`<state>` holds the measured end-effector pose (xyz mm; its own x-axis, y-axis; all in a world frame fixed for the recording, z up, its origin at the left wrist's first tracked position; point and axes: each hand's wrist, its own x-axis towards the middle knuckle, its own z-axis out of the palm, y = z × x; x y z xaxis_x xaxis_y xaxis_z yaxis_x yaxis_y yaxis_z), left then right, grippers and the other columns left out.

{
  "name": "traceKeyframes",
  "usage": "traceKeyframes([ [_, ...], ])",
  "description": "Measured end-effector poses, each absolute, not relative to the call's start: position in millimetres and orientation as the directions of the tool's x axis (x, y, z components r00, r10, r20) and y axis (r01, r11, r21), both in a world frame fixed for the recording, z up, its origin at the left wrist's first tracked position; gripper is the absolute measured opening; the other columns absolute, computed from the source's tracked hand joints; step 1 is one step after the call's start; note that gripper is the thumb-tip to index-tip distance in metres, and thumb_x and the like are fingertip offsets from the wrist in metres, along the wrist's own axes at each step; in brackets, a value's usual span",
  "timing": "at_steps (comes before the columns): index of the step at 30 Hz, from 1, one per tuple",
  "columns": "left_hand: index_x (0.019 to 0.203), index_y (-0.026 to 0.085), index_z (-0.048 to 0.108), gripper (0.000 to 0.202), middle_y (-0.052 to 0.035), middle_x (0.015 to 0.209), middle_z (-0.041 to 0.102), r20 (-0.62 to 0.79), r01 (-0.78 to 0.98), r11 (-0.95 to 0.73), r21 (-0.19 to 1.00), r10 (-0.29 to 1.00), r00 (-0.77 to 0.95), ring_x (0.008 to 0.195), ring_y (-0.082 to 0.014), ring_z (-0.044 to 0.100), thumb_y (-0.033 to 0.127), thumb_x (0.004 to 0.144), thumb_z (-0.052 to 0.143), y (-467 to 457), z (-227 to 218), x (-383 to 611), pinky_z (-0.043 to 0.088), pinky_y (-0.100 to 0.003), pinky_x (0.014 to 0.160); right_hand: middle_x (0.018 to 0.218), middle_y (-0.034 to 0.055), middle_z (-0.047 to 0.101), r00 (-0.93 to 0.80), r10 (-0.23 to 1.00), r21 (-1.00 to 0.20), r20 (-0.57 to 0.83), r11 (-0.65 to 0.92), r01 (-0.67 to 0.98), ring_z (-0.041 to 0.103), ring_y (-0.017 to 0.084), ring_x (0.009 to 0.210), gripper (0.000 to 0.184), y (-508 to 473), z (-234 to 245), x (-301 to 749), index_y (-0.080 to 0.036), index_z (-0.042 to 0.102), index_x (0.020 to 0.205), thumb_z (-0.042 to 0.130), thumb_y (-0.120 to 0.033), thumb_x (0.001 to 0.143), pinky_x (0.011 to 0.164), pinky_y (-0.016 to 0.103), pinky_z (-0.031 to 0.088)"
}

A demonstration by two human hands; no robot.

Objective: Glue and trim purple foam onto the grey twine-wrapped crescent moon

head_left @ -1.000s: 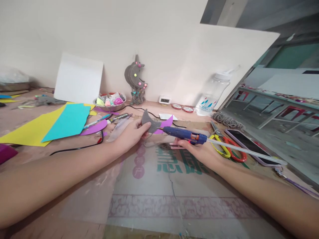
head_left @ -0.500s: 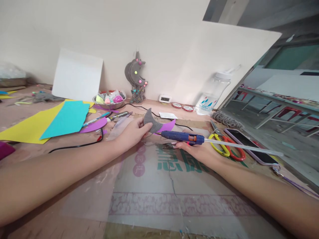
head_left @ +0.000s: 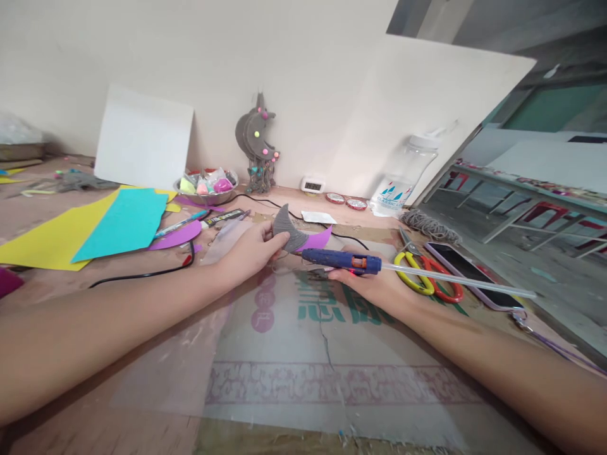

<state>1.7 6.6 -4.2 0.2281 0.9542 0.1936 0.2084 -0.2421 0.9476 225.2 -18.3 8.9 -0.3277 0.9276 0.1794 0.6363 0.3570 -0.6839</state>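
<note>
Between the thumb and fingers of my left hand point(head_left: 260, 245) is a purple crescent point(head_left: 318, 239), its left part covered in grey yarn point(head_left: 287, 229). My right hand point(head_left: 363, 278) grips a blue glue gun point(head_left: 340, 260), with a long clear glue stick point(head_left: 455, 277) jutting out of its back to the right. The gun's nozzle is close to the crescent's lower edge; whether they touch I cannot tell. A thin strand of yarn hangs below my left fingers.
Yellow-handled scissors point(head_left: 413, 273), red-handled scissors point(head_left: 443, 281), a phone point(head_left: 474, 275) and a yarn bundle point(head_left: 430, 227) lie right. Blue card point(head_left: 123, 224) and yellow card point(head_left: 52, 237) lie left. Behind are a bowl point(head_left: 206, 197), crescent ornament point(head_left: 257, 136) and bottle point(head_left: 403, 177).
My right hand and the glue gun have shifted slightly left along the crescent's lower edge. The left hand keeps its pinch on the crescent; the whole view has shifted slightly.
</note>
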Motion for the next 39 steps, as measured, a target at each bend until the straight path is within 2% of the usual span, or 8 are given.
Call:
traceKeyframes([
  [10, 0.07, 0.019, 0.042, 0.018, 0.0066, 0.051, 0.04, 0.199, 0.178, -0.248, 0.952, 0.947, 0.253, 0.044, -0.0076, 0.035, 0.031, 0.082, 0.048, 8, -8, 0, 0.026, -0.019, 0.043, 0.057, -0.0039, 0.049, -0.311, 0.932, -0.679, 0.184, 0.35, 0.646, 0.044, 0.01, 0.053, 0.032, -18, 7, 226, -0.018, 0.054, 0.068, 0.063, -0.049, 0.071, 0.048, 0.021, 0.034],
  [22, 0.067, 0.019, 0.042, 0.02, 0.0067, 0.049, 0.04, 0.217, 0.158, -0.265, 0.951, 0.938, 0.269, 0.043, -0.0075, 0.035, 0.032, 0.082, 0.048, 8, -7, 0, 0.025, -0.02, 0.043, 0.071, 0.0024, 0.066, -0.242, 0.946, -0.71, 0.216, 0.322, 0.626, 0.062, 0.019, 0.068, 0.029, -17, 0, 225, -0.019, 0.061, 0.079, 0.065, -0.047, 0.07, 0.058, 0.028, 0.05],
  [30, 0.067, 0.019, 0.041, 0.019, 0.0065, 0.049, 0.041, 0.217, 0.173, -0.265, 0.948, 0.942, 0.254, 0.043, -0.0074, 0.035, 0.029, 0.082, 0.048, 6, -5, 1, 0.025, -0.02, 0.043, 0.069, -0.0009, 0.066, -0.229, 0.959, -0.721, 0.167, 0.277, 0.635, 0.063, 0.017, 0.068, 0.022, -20, 7, 222, -0.022, 0.059, 0.074, 0.064, -0.043, 0.072, 0.058, 0.024, 0.048],
  [39, 0.067, 0.019, 0.041, 0.021, 0.0062, 0.05, 0.041, 0.23, 0.118, -0.268, 0.956, 0.936, 0.266, 0.044, -0.0076, 0.035, 0.031, 0.083, 0.047, 9, -11, -1, 0.025, -0.02, 0.043, 0.065, -0.0004, 0.062, -0.254, 0.947, -0.696, 0.198, 0.318, 0.644, 0.058, 0.016, 0.063, 0.028, -19, 4, 225, -0.02, 0.059, 0.074, 0.063, -0.048, 0.071, 0.054, 0.024, 0.045],
])
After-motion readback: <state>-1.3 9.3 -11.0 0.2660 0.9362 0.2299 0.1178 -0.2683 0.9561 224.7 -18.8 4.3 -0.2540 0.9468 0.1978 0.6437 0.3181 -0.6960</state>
